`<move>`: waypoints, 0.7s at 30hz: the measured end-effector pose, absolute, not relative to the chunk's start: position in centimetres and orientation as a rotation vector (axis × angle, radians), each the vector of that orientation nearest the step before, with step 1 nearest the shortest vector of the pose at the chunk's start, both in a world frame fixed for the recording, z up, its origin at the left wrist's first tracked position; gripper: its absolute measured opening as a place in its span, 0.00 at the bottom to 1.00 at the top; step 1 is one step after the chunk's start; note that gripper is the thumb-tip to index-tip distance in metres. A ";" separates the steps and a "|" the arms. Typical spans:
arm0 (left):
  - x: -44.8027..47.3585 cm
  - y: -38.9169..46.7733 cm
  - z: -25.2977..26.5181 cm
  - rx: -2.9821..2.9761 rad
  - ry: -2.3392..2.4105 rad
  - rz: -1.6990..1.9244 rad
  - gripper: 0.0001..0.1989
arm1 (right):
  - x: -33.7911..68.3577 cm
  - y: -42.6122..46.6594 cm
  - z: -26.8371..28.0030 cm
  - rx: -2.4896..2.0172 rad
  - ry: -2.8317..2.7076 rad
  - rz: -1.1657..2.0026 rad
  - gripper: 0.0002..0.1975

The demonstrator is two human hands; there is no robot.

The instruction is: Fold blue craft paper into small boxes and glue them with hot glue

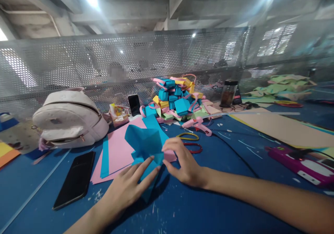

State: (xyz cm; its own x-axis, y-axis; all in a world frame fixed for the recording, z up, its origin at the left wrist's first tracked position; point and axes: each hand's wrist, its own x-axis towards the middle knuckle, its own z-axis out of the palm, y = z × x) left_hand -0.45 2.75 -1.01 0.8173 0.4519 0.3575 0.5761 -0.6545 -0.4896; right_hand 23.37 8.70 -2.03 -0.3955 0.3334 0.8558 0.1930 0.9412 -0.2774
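A sheet of blue paper [146, 138], partly folded with raised, creased flaps, stands between my hands above the near edge of a pink paper stack. My left hand [132, 182] reaches over its lower part, thumb and index finger on the paper; the other fingertips are partly hidden by the folds. At the right edge, my right hand [185, 162] has curled fingers with thumb and fingertips close together on the paper. Pink sheets [120, 147] and a blue strip [104, 157] lie behind my left hand. Red-handled scissors [194, 148] lie just beyond my right hand.
A pile of folded paper boxes [180, 98] stands at the back. Around it are a pink glue gun [197, 124], a yellow handle loop [188, 136] and a jar [229, 94]. A white backpack [70, 119] and black phone [75, 178] sit left; a magenta power strip [300, 166] lies right.
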 end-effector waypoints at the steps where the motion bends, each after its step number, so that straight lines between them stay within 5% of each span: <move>1: -0.4 2.7 -1.2 -2.424 -0.763 -0.260 0.24 | 23.4 8.2 -1.8 -0.297 -2.057 0.065 0.13; 7: -0.1 2.2 -1.7 -2.619 -0.948 -0.162 0.23 | 22.8 6.9 -1.7 -0.042 -2.461 -0.430 0.08; 17: -0.9 2.3 -2.1 -2.652 -1.261 -0.556 0.45 | 23.2 8.0 -1.4 -0.274 -2.538 -0.548 0.20; 21: -1.1 2.1 -2.1 -2.734 -1.277 -0.656 0.41 | 23.3 8.9 -1.6 -0.417 -2.543 -0.590 0.14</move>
